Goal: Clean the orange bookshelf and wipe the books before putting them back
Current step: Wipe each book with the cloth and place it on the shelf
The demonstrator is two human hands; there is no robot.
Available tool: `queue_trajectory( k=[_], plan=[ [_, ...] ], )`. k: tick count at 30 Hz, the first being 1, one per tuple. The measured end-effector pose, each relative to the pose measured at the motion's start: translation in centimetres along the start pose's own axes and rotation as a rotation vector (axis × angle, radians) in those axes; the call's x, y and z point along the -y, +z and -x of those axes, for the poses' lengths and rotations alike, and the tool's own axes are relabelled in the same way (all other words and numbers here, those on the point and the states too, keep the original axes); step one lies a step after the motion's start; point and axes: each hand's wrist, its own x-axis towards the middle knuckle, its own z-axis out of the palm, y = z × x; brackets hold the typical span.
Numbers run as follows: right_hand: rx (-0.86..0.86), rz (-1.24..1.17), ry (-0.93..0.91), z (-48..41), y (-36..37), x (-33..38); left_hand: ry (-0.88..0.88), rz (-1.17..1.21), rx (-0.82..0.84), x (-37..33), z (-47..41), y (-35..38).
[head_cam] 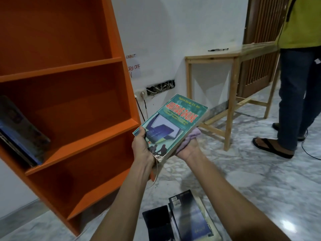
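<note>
Left hand (141, 148): thumb over the cover, gripping the green paperback (170, 126) at its 7 o'clock corner.
Right hand (186, 148): under the paperback's 5 o'clock edge, cupping a purple cloth (190, 136); fingertips hidden.
Orange bookshelf (78, 70): 9 o'clock of the paperback.
Floor books (187, 218): 6 o'clock.

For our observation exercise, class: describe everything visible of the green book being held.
The green book is a closed, worn paperback: teal cover, red title lettering, a computer-screen picture, frayed near corner. It is held cover up, tilted, beside the orange bookshelf. The left hand grips its left edge, thumb on the cover; the right hand holds a lilac cloth against its right underside.
</note>
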Motion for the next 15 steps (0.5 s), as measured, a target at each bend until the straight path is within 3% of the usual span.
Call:
queue_trajectory(
  k=[4, 8, 11, 15],
  plan=[
    [0.209, -0.181, -0.065, -0.5, 0.2, -1.6, 0.050, 0.121, -0.089, -0.5, -0.4, 0.0],
    [0.144, 0.015, -0.058, -0.5, 0.6, -2.1, 0.084, 0.071, -0.121, -0.1, -0.6, -1.2],
    [0.021, 0.159, -0.118, -0.7, -0.1, -1.1, 0.038, -0.048, 0.049, -1.5, 0.2, -3.0],
    [0.012, 0.337, -0.166, -0.5, -1.3, 0.9, -0.197, -0.119, 0.271, -4.6, -0.2, -5.2]
  ],
)
